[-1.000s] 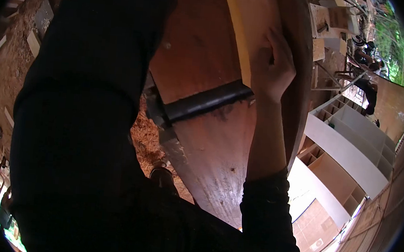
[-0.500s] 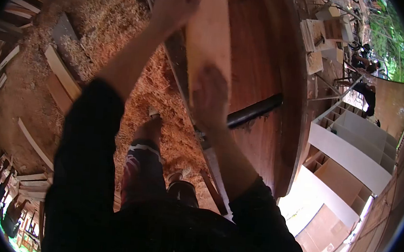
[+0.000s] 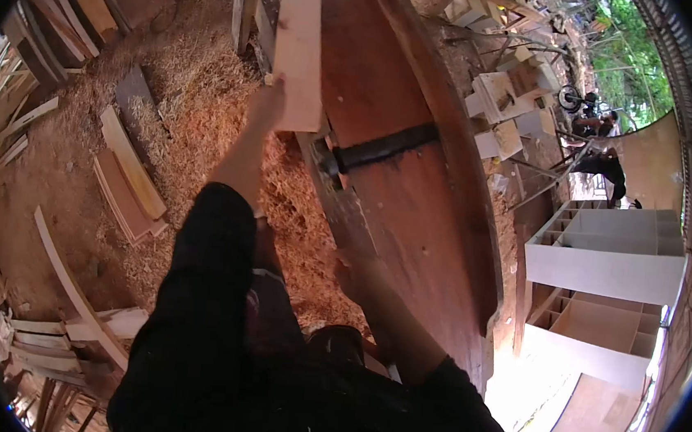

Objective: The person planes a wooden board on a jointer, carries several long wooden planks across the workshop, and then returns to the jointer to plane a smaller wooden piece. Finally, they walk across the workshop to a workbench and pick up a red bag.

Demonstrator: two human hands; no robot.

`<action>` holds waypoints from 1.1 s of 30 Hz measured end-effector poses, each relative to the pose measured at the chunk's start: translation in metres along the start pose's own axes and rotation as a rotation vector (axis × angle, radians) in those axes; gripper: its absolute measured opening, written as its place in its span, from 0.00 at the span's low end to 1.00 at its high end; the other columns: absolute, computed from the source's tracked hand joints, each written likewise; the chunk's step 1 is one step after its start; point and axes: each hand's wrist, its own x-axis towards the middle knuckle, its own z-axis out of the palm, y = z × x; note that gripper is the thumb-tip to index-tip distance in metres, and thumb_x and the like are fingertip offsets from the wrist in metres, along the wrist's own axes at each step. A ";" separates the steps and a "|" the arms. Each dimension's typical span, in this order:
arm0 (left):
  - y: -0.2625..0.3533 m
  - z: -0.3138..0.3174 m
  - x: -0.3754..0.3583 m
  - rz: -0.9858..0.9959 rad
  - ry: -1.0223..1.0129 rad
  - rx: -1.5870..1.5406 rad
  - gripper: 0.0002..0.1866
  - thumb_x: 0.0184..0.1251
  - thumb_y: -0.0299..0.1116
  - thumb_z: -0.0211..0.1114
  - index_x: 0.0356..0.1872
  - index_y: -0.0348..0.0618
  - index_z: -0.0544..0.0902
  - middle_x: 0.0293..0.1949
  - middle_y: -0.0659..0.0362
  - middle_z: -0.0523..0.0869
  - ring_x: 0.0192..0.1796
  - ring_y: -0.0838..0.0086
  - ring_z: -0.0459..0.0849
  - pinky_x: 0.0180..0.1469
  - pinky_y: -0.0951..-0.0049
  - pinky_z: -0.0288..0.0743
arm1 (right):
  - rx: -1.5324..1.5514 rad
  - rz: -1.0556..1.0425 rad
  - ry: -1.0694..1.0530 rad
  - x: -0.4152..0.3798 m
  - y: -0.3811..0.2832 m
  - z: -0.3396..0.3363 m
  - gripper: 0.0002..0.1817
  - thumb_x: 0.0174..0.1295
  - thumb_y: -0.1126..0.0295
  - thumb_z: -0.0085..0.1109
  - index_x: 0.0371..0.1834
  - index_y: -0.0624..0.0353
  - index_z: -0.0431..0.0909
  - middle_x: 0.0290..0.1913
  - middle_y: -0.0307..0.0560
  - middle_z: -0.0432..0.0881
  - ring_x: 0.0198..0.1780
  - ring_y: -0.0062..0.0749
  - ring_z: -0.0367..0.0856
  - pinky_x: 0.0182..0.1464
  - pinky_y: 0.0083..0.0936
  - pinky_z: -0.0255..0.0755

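My left hand (image 3: 267, 104) is closed on the lower left edge of a pale wooden board (image 3: 300, 56). The board's near end overhangs the left side of a reddish-brown wooden worktable (image 3: 411, 222). A dark cylinder-like bar (image 3: 385, 147) lies across the worktable, just right of the board's near end. Lower down, at the table's near left edge, is my right hand (image 3: 361, 277), apart from the board. Motion blur hides its fingers.
Shavings (image 3: 207, 113) cover the ground on the left, with loose planks (image 3: 132, 168) among them. White shelf units (image 3: 604, 271) stand at right. Cut wood blocks (image 3: 504, 106) are piled beyond the table. A person in dark clothes (image 3: 605, 169) is in the background.
My right hand has come off the board and moved down toward me. The board has shifted, uncovering more of the dark bar, with my left hand now at its near end. The view has turned.
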 end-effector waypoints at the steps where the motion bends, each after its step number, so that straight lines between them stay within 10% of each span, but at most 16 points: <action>1: -0.013 -0.016 -0.020 0.029 -0.013 -0.035 0.47 0.80 0.69 0.35 0.51 0.31 0.88 0.51 0.36 0.89 0.58 0.41 0.86 0.64 0.47 0.77 | 0.002 0.059 0.049 -0.032 0.008 -0.003 0.10 0.67 0.66 0.62 0.45 0.58 0.84 0.40 0.56 0.86 0.43 0.58 0.86 0.45 0.50 0.80; 9: -0.270 -0.045 -0.257 -0.132 -0.116 -0.037 0.53 0.75 0.79 0.37 0.73 0.33 0.73 0.59 0.42 0.87 0.59 0.54 0.88 0.60 0.54 0.80 | 0.085 0.188 0.175 -0.282 0.065 -0.015 0.12 0.67 0.64 0.62 0.48 0.54 0.88 0.44 0.59 0.89 0.48 0.55 0.89 0.51 0.47 0.82; 13: -0.322 -0.063 -0.479 -0.185 -0.191 -0.356 0.45 0.76 0.73 0.50 0.66 0.34 0.81 0.48 0.47 0.91 0.51 0.58 0.90 0.54 0.57 0.83 | 0.115 0.154 0.070 -0.339 0.072 0.008 0.12 0.67 0.64 0.61 0.46 0.59 0.87 0.42 0.60 0.89 0.45 0.58 0.88 0.51 0.48 0.81; 15: -0.408 -0.043 -0.535 -0.412 -0.267 -0.414 0.31 0.70 0.52 0.70 0.61 0.33 0.84 0.47 0.51 0.92 0.48 0.62 0.91 0.51 0.59 0.84 | 0.092 0.050 -0.008 -0.348 0.087 0.032 0.13 0.66 0.66 0.61 0.46 0.63 0.86 0.40 0.60 0.89 0.43 0.57 0.89 0.48 0.44 0.82; 23: -0.464 -0.062 -0.838 -0.547 -0.490 -0.242 0.34 0.53 0.41 0.83 0.61 0.35 0.82 0.50 0.51 0.91 0.51 0.62 0.90 0.55 0.60 0.83 | 0.015 -0.101 -0.257 -0.348 0.046 0.023 0.15 0.67 0.59 0.58 0.40 0.60 0.86 0.35 0.61 0.87 0.41 0.60 0.86 0.46 0.51 0.78; 30: -0.456 -0.058 -0.998 -0.523 -0.194 -0.220 0.36 0.44 0.47 0.86 0.56 0.42 0.84 0.48 0.52 0.91 0.52 0.59 0.89 0.55 0.59 0.82 | -0.099 -0.270 -0.619 -0.287 0.155 0.132 0.12 0.67 0.65 0.57 0.44 0.55 0.88 0.40 0.55 0.90 0.40 0.48 0.89 0.48 0.43 0.82; 32: -0.450 -0.067 -1.033 -0.480 -0.114 -0.104 0.37 0.42 0.49 0.87 0.54 0.44 0.84 0.47 0.52 0.91 0.52 0.58 0.89 0.55 0.59 0.82 | 0.363 -0.461 -0.707 -0.248 0.231 0.211 0.10 0.73 0.65 0.52 0.43 0.54 0.83 0.29 0.49 0.83 0.31 0.41 0.83 0.37 0.39 0.78; 33: -0.445 -0.070 -1.051 -0.481 -0.081 0.010 0.37 0.40 0.50 0.87 0.54 0.45 0.84 0.46 0.52 0.91 0.52 0.57 0.89 0.56 0.59 0.82 | 0.389 -0.180 -0.735 -0.244 0.192 0.197 0.11 0.76 0.63 0.50 0.41 0.54 0.81 0.26 0.47 0.79 0.29 0.39 0.81 0.34 0.38 0.76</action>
